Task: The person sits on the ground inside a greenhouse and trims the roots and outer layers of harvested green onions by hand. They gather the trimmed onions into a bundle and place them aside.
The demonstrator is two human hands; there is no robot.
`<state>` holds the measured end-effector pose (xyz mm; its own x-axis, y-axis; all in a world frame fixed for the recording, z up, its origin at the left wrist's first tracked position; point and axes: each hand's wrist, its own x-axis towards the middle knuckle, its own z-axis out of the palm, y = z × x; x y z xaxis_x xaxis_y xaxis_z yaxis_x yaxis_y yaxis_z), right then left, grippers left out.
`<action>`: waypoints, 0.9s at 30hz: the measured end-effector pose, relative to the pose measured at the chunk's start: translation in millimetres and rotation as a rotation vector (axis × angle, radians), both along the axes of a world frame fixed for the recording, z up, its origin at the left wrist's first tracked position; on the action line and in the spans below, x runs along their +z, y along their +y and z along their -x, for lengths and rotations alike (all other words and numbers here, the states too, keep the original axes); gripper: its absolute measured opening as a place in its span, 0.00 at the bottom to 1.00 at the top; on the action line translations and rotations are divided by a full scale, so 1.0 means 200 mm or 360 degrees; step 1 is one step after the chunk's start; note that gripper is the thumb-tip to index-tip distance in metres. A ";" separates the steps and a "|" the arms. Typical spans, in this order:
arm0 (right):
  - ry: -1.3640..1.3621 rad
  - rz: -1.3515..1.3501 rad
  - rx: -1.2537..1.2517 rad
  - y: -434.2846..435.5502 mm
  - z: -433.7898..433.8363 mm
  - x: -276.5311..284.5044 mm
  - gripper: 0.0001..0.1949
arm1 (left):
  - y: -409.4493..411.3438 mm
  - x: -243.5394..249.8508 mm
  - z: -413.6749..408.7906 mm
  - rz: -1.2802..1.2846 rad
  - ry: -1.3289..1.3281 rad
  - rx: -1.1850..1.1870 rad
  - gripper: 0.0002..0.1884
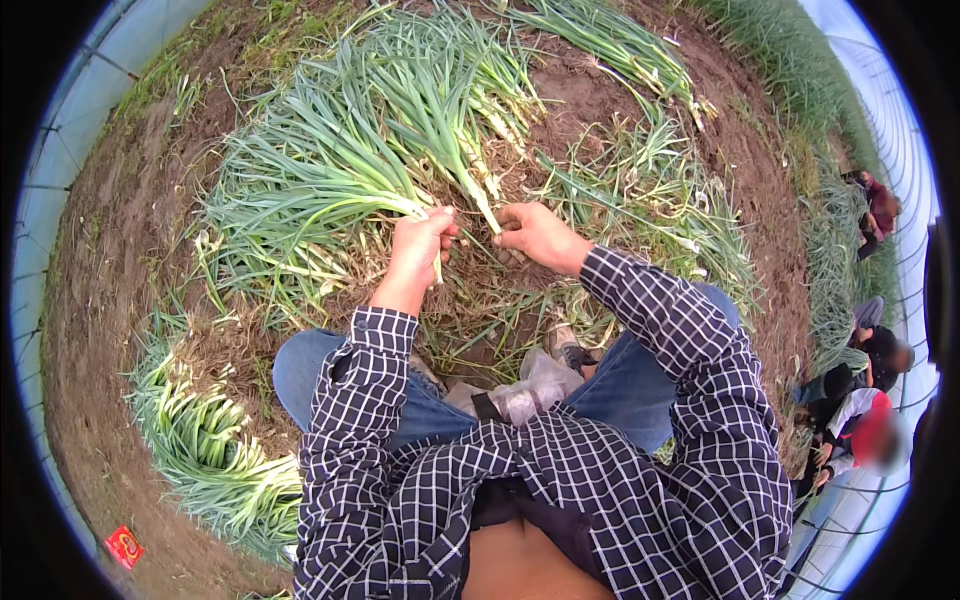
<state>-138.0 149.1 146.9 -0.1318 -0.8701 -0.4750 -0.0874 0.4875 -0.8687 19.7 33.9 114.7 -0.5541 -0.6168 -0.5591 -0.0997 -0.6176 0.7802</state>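
My left hand (pixel 424 244) is closed around the pale lower end of some leek-like stalks (pixel 375 196), whose long green leaves fan out to the left. A white stem end pokes out below that fist. With thumb and fingers, my right hand (pixel 536 236) pinches the root end of another leek-like stalk (pixel 469 180), its leaves pointing up and away. Both hands are a short way apart, over soil strewn with roots and leaf scraps. Just beyond them spreads a large heap of the same plants (pixel 300 142), pale ends towards me.
Trimmed leaves and waste (pixel 660 187) lie to the right, below another pile of stalks (pixel 622 45). A row of cleaned-looking stalks (pixel 217 442) curves at lower left, near a red packet (pixel 124 546). Several people crouch at far right, including one in red and white (pixel 855 435). Plastic tunnel walls (pixel 52 187) enclose the plot.
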 end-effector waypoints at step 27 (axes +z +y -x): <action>-0.1240 0.0193 -0.1402 -0.05 0.04 -0.15 0.07 | -0.03 0.11 0.06 0.0167 0.0269 0.0288 0.09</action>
<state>-145.9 139.8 117.2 -0.4202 -0.6690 -0.6131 0.8115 0.0253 -0.5838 7.0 28.4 136.6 -0.5095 -0.7640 -0.3958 0.1422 -0.5285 0.8370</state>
